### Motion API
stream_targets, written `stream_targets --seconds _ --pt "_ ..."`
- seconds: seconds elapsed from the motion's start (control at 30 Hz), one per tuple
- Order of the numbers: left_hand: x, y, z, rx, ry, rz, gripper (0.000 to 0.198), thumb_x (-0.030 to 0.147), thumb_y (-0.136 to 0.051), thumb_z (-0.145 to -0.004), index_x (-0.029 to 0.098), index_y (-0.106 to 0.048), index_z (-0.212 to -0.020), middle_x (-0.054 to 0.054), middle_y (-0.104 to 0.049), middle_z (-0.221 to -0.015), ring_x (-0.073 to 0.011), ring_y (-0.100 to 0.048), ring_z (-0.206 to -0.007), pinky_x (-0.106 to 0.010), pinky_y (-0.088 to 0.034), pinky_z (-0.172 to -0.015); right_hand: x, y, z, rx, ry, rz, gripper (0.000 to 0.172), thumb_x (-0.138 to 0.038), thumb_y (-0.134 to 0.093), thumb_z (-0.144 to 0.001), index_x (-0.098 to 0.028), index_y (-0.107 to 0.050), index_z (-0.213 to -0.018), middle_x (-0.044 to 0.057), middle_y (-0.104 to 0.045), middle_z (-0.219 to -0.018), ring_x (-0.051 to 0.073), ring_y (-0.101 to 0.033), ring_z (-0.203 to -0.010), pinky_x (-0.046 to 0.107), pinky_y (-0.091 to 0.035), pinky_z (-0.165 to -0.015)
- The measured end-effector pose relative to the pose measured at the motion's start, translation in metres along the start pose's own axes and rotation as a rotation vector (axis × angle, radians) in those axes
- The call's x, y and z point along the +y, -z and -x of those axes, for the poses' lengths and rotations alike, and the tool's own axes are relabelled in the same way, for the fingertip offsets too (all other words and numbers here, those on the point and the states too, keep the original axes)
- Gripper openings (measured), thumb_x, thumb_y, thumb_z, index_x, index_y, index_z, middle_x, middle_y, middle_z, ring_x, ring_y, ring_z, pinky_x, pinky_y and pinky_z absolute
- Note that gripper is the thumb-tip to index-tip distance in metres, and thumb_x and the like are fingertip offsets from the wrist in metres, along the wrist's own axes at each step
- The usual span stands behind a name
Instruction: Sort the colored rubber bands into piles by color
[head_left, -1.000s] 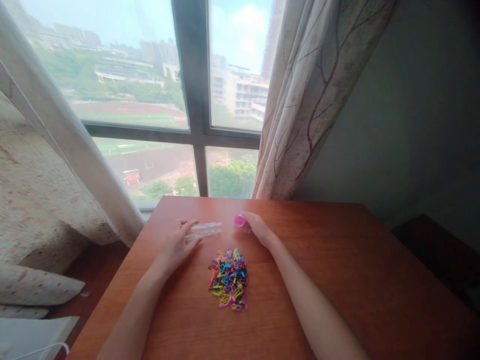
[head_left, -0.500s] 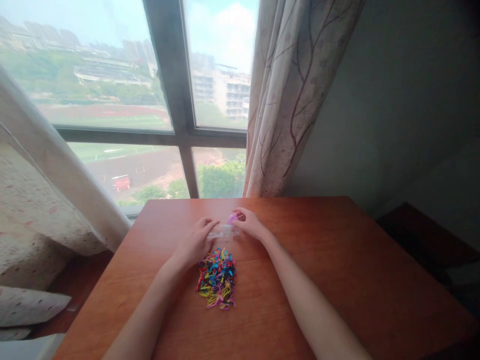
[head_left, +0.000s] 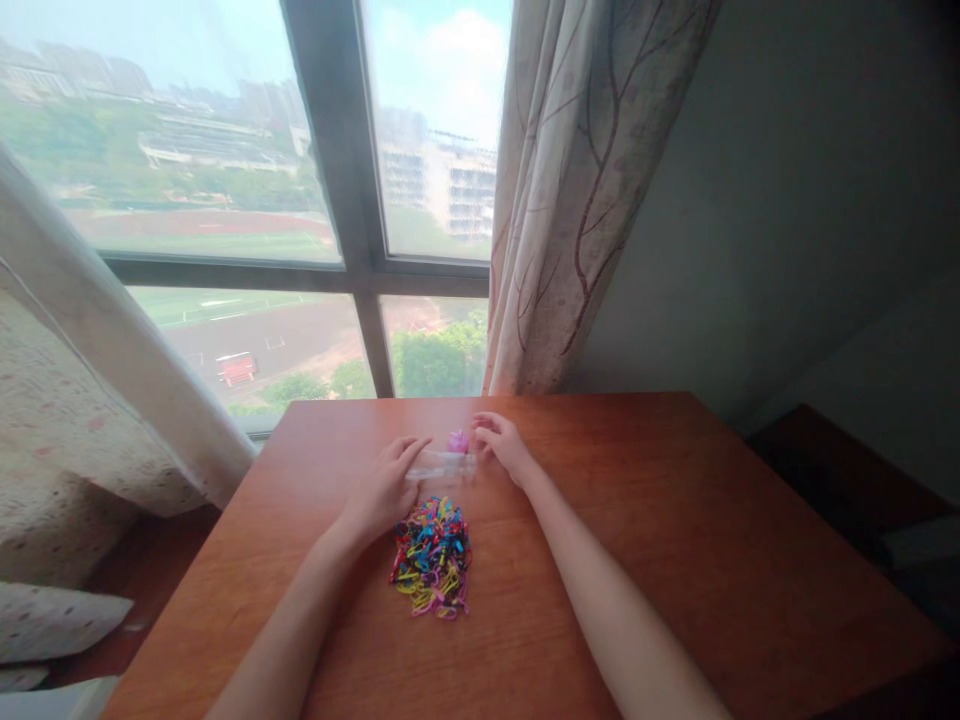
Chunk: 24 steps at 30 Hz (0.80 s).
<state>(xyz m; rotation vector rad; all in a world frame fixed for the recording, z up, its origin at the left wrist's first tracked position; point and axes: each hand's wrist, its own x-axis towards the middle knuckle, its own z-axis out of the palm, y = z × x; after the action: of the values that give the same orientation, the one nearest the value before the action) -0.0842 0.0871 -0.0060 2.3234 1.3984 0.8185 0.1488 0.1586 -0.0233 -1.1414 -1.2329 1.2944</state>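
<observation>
The left hand (head_left: 388, 482) grips a clear container (head_left: 442, 465); the right hand (head_left: 502, 447), loosely spread, nears a pink object (head_left: 457, 441).

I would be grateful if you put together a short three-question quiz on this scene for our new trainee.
1. Multiple choice: where is the right hand relative to the small shiny pink object? A) left of it B) right of it C) underneath it
2. True or false: the heap of small multicoloured looped pieces lies farther from the camera than the pink object.
3. Short answer: what does the left hand touch?

Key: 1. B. 2. False. 3. A clear oblong object, apparently plastic.
</observation>
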Motion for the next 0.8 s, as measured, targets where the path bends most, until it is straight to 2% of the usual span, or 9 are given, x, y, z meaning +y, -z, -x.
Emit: stream_targets --seconds 0.13,0.27,0.43,0.57,0.8 --pt "-0.001 0.003 0.007 0.005 0.017 0.018 0.076 0.001 -0.046 -0.069 0.019 -0.042 -0.143 -0.012 -0.049 -0.134 -0.0250 -0.052 -0.122 -0.042 -0.046 -0.105 0.005 0.007 0.016 0.177 0.046 -0.126 0.033 -0.033 -0.060 -0.067 -0.020 -0.062 -0.098 0.003 -0.065 -0.092 0.012 -0.057 -0.068 0.020 -0.044 -0.052" --pt "0.000 0.006 0.013 0.006 0.021 0.042 0.072 0.003 -0.047 -0.070 0.019 -0.043 -0.141 -0.012 -0.049 -0.134 -0.0250 -0.051 -0.124 -0.042 -0.045 -0.106 0.006 0.011 0.041 0.259 0.065 -0.191 0.032 -0.034 -0.060 -0.067 -0.020 -0.061 -0.096 0.002 -0.064 -0.088 0.011 -0.056 -0.065 0.021 -0.044 -0.055" --pt "0.002 0.008 0.017 -0.001 0.006 0.087 0.057 0.014 -0.052 -0.079 0.019 -0.047 -0.136 -0.011 -0.054 -0.128 -0.0235 -0.057 -0.116 -0.039 -0.049 -0.100 0.005 0.013 0.077 0.271 0.068 -0.195 0.029 -0.034 -0.064 -0.069 -0.020 -0.063 -0.095 0.002 -0.064 -0.086 0.012 -0.055 -0.064 0.022 -0.043 -0.053" --pt "0.006 0.009 0.017 0.022 0.020 0.101 0.056 0.023 -0.057 -0.083 0.020 -0.046 -0.138 -0.011 -0.056 -0.127 -0.0247 -0.059 -0.114 -0.041 -0.051 -0.098 0.003 0.019 0.100 0.280 0.055 -0.198 0.029 -0.036 -0.064 -0.072 -0.020 -0.063 -0.096 0.003 -0.064 -0.085 0.012 -0.054 -0.063 0.022 -0.043 -0.052" --pt "0.003 0.009 0.013 0.050 0.031 0.096 0.048 0.026 -0.058 -0.083 0.018 -0.054 -0.129 -0.011 -0.061 -0.121 -0.0247 -0.061 -0.110 -0.041 -0.051 -0.096 0.002 0.020 0.120 0.264 0.030 -0.186 0.028 -0.036 -0.064 -0.073 -0.019 -0.064 -0.096 0.002 -0.064 -0.082 0.011 -0.054 -0.060 0.021 -0.041 -0.049"
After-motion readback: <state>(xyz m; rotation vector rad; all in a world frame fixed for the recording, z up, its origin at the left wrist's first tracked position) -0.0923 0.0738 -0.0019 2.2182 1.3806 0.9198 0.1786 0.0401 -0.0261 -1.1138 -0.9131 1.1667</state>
